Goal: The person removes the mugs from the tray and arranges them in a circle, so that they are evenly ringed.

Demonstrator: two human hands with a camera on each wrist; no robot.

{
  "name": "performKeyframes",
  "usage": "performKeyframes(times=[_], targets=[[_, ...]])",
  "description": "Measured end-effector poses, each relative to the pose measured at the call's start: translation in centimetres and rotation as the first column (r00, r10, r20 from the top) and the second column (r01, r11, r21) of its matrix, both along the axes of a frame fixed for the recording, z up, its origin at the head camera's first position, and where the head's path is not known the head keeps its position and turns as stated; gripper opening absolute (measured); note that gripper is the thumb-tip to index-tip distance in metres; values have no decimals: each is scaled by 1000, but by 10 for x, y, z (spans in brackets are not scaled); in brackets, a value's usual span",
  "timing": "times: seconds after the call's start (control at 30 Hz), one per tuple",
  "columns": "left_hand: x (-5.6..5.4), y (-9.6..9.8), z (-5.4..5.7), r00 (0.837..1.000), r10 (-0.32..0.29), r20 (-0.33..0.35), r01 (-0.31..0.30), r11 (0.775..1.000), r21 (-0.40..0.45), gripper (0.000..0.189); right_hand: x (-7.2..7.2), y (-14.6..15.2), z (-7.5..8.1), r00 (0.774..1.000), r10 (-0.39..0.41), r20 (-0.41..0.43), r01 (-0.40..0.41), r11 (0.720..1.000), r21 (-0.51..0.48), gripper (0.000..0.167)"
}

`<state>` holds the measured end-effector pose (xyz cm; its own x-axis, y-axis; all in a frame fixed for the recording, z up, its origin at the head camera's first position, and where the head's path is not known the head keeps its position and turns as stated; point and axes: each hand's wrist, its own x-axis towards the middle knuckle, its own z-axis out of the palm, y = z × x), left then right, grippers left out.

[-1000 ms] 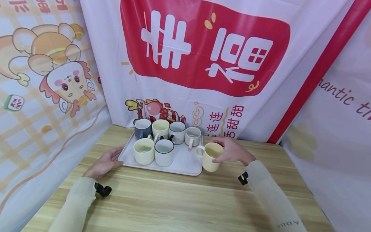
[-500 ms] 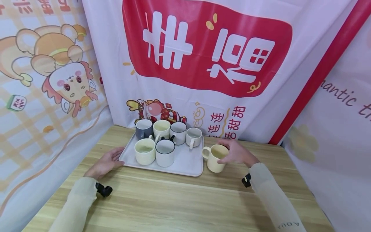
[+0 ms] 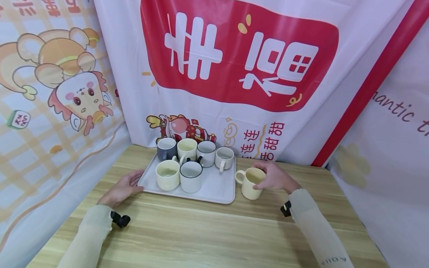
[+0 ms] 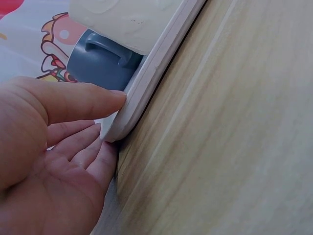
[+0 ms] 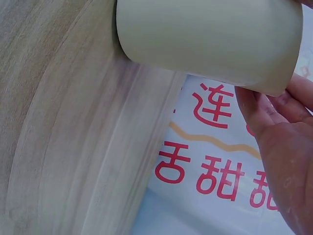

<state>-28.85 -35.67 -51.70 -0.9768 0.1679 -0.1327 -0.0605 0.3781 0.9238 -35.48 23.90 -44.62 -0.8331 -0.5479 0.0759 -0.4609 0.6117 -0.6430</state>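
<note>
Your left sleeve [image 3: 85,238] and right sleeve [image 3: 315,227] are pale cream (small grey lettering [image 3: 332,260] marks the right one), and you wear a black piece [image 3: 117,218] at either wrist.

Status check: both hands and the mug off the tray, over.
Left hand touching tray at near left corner. Right hand holding pale yellow mug, upright, right of tray. Six other mugs on tray, none in the gap.

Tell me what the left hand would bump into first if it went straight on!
The tray: the left hand is at its corner, thumb seemingly touching it. Beyond, maybe the dark blue mug or front pale yellow cup; depth is unclear.
</note>
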Motion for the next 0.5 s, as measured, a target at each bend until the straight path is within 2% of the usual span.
performKeyframes(times=[0.3,0.5], targets=[[0,1,-1,1000,-16,-16,16,1000,6,87,4,4,3,1000,-20,23,20,1000,8,67],[1,1,-1,1000,-10,-19,11,1000,6,87,8,-3,21,994,-77,77,73,996,52,94]])
